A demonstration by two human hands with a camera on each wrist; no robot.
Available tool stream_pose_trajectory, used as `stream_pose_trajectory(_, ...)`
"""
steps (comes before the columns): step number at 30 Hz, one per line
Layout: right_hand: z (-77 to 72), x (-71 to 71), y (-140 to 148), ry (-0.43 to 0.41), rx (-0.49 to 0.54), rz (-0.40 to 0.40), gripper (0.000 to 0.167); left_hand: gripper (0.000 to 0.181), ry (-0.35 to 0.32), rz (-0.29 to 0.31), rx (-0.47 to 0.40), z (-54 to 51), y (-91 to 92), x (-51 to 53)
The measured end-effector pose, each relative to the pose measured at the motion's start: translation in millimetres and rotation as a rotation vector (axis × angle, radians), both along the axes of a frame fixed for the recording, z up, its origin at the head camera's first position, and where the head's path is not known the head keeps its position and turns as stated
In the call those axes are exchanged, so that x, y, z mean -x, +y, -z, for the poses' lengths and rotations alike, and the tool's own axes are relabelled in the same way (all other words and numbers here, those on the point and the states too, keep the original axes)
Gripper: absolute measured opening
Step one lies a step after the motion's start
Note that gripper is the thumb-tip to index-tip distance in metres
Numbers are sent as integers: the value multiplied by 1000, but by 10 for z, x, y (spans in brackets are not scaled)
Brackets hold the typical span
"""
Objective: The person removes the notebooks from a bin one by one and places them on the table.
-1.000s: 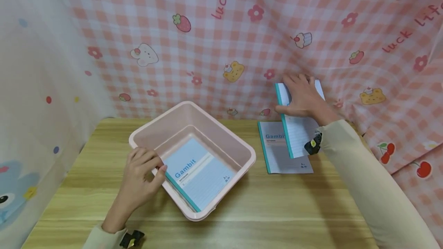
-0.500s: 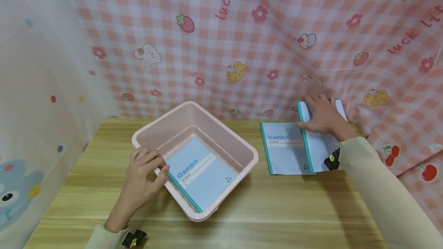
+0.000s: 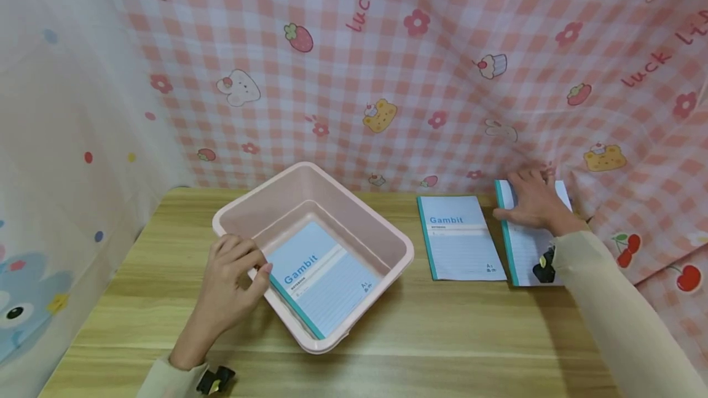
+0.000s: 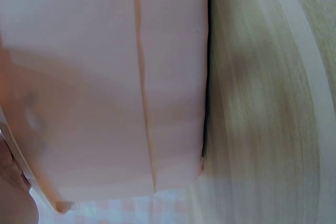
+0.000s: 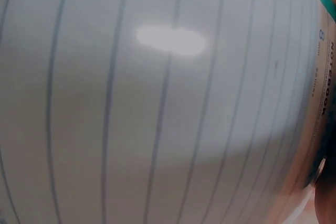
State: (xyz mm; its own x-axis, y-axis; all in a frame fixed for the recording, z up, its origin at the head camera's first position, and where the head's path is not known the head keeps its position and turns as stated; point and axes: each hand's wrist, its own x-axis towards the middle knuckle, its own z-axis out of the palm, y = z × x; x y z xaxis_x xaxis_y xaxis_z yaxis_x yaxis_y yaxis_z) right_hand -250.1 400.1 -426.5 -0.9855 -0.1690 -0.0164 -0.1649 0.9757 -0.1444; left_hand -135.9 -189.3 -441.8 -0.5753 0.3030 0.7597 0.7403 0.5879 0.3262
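In the head view a pale pink plastic basin (image 3: 337,214) stands on the table, with a blue-white "Gambit" notebook (image 3: 321,293) lying inside. My left hand (image 3: 228,281) grips the basin's near-left rim; the left wrist view is filled by its outer wall (image 4: 94,103). At the far right, my right hand (image 3: 533,201) holds another teal-spined notebook (image 3: 528,250) across its width, thumb at the spine side. The lined cover fills the right wrist view. Just left of it lies a third notebook (image 3: 461,244), flat and apart by a narrow gap.
The wooden table (image 3: 431,336) ends at a pink checked curtain (image 3: 332,78) behind and a pale patterned curtain (image 3: 83,78) on the left. Pink cloth also hangs close beside the right arm. Black wrist cameras sit at both cuffs.
My right hand has carried its notebook right and down, from overlapping the flat notebook to beside it, uncovering that one. My left hand keeps its hold on the basin.
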Motion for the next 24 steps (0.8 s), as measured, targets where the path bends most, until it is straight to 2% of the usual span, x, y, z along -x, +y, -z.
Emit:
stream_pose_trajectory(7,248,75,126,-43,7,-12,90,16,4,3,-4,5,0,4)
stream_pose_trajectory(14,383,148,185,-78,-14,-19,93,18,15,13,-16,8,5,3)
stream_pose_trajectory(24,537,171,192,-56,21,-15,75,17,36,7,-17,-2,6,16)
